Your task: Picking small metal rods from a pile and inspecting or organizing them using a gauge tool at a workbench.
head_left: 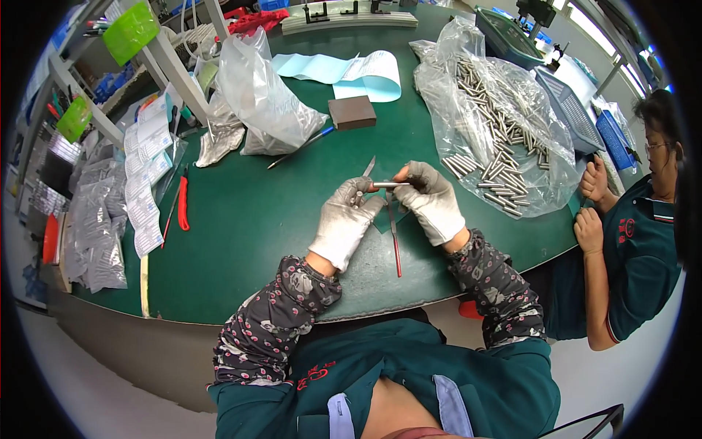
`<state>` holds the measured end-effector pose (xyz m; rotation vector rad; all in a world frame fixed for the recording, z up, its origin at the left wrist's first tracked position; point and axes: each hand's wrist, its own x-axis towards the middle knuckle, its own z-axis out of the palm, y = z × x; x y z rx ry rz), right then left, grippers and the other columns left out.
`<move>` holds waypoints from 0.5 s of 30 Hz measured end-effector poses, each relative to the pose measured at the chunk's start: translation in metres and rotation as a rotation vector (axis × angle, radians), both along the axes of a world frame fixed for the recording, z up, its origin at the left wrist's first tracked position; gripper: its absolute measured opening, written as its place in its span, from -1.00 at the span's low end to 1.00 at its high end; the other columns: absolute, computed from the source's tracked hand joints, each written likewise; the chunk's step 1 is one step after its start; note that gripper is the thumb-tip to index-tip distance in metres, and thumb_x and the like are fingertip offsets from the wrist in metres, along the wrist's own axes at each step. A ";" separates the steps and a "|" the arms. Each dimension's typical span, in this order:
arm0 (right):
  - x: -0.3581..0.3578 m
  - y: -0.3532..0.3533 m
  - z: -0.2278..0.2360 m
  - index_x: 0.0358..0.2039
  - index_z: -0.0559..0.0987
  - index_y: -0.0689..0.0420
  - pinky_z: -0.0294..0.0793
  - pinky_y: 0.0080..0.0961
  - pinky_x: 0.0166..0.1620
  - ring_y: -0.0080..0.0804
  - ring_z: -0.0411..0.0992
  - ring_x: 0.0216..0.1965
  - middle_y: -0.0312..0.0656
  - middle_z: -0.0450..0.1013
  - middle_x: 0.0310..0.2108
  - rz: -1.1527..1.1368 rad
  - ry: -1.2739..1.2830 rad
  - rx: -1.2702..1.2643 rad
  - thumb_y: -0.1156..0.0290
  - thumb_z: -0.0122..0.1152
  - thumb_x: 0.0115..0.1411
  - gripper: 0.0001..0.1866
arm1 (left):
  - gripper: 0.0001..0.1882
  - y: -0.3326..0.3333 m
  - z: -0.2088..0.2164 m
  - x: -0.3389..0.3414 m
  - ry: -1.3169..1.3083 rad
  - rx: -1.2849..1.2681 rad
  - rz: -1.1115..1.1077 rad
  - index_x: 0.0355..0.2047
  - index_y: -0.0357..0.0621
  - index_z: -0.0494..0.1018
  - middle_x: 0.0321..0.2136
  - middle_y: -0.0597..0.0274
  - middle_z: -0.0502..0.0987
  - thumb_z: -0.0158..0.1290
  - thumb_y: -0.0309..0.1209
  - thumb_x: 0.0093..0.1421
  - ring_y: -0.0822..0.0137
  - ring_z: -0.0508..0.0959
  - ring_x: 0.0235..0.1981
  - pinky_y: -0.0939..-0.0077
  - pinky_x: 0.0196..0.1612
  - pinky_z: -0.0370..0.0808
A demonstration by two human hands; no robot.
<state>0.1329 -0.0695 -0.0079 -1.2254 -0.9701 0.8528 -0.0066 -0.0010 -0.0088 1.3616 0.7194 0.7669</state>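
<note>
Both my hands wear white gloves with worn grey fingers. A short shiny metal pin (390,184) lies level between them, pinched at its left end by my left hand (344,223). My right hand (433,205) grips the same pin at its right end. A narrow pointed blade (370,166) sticks up beside my left fingers; I cannot tell whether that hand holds it. Below the pin, a slim tool with a red handle (398,256) rests on the green table (248,271). Its far part passes up between my hands.
Many metal pins (504,164) lie on an open clear bag at right. A brown block (352,113), a blue pen (300,148), a filled plastic bag (267,102) and blue papers (314,67) stand beyond. Red-handled pliers (183,205) lie left. A co-worker (621,241) sits at right.
</note>
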 end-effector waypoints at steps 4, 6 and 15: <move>-0.002 0.001 -0.011 -0.31 0.42 0.20 0.34 -0.74 -0.39 -0.67 0.33 -0.46 -0.32 0.40 -0.46 0.073 -0.098 0.042 0.55 0.09 0.01 -0.82 | -0.79 0.002 -0.008 0.001 -0.149 0.070 -0.010 -0.31 -0.21 0.39 -0.44 0.40 0.45 0.08 -0.57 -0.01 0.63 0.38 -0.45 0.77 -0.37 0.35; -0.004 0.002 -0.011 -0.33 0.42 0.21 0.36 -0.68 -0.38 -0.65 0.33 -0.46 -0.27 0.41 -0.48 0.071 -0.237 0.044 0.54 0.10 -0.01 -0.82 | -0.80 0.001 -0.011 0.002 -0.143 0.152 0.012 -0.32 -0.21 0.39 -0.45 0.41 0.45 0.08 -0.56 -0.01 0.64 0.38 -0.46 0.77 -0.38 0.36; -0.002 0.004 -0.020 -0.36 0.42 0.21 0.33 -0.64 -0.36 -0.62 0.31 -0.47 -0.24 0.38 -0.53 0.081 -0.290 0.062 0.57 0.05 -0.03 -0.84 | -0.84 -0.003 -0.013 0.005 -0.010 0.350 0.018 -0.40 -0.17 0.41 -0.47 0.44 0.44 0.10 -0.59 -0.03 0.64 0.34 -0.49 0.77 -0.39 0.33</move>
